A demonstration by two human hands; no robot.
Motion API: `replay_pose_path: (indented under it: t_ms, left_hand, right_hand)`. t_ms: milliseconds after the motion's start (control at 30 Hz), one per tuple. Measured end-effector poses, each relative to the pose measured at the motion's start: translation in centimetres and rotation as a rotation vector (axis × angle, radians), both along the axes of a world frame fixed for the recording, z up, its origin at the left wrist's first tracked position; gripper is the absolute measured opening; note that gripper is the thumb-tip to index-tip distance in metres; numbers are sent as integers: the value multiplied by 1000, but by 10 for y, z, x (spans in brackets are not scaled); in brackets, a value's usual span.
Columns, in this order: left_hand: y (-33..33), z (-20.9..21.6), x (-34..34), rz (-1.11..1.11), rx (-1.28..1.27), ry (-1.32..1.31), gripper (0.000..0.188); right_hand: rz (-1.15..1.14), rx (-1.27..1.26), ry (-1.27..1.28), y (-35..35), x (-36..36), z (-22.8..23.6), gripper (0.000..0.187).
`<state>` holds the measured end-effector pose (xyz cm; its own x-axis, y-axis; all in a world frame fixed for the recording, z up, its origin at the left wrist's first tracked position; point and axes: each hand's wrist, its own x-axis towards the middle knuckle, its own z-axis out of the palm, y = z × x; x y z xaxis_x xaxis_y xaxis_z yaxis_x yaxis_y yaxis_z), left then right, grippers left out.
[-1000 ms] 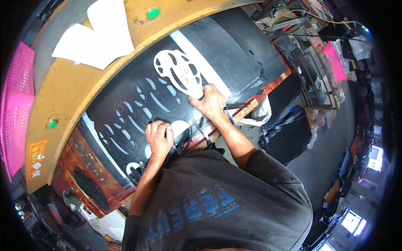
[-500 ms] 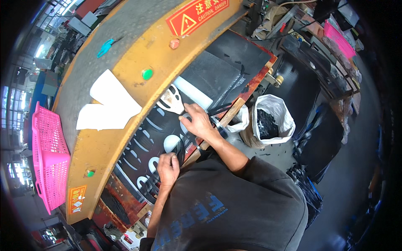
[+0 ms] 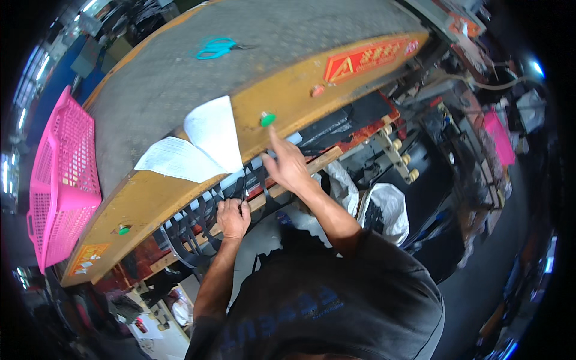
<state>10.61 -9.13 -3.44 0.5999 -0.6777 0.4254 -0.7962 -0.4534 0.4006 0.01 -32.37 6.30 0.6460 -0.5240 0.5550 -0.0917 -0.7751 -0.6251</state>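
My right hand (image 3: 288, 167) is raised at the front of the yellow machine beam (image 3: 294, 90). Its index finger stretches to the green push button (image 3: 267, 119), touching it or very near; the hand holds nothing. Lower and to the left, my left hand (image 3: 234, 218) is closed at the edge of a black sheet (image 3: 198, 221) full of cut-out openings. Its fingertips are partly hidden, but they appear to grip a strip of that sheet. The sheet's left end hangs over the wooden table edge (image 3: 264, 198). White pieces show through the openings beneath the beam.
White papers (image 3: 210, 135) hang over the beam. Teal-handled scissors (image 3: 216, 49) lie on its grey top. A pink basket (image 3: 66, 180) stands at the left, and a second green button (image 3: 123, 230) sits nearby. White sacks (image 3: 387, 210) with black scraps stand at the right.
My right hand has left the white perforated piece on the table and risen to the green button. The black sheet now hangs over the front edge near my left hand. The view has turned.
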Motion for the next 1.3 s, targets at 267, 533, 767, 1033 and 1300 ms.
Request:
replay_pose_path:
  t_ms: [267, 533, 767, 1033, 1300]
  left_hand:
    - [-7, 2, 6, 49, 22, 20, 18]
    - [-6, -2, 3, 40, -61, -16, 18]
    - [19, 10, -46, 2, 18, 64, 22]
    - [32, 67, -124, -155, -71, 199, 30]
    - [-22, 5, -139, -300, -160, 101, 12]
  right_hand:
    - [49, -304, 215, -7, -32, -93, 20]
    - [30, -273, 186, -3, -33, -99, 24]
    - [74, -207, 450, 24, -81, -74, 19]
    - [-121, -22, 474, 11, -97, -4, 63]
    - [-100, -127, 723, 42, -80, -53, 88]
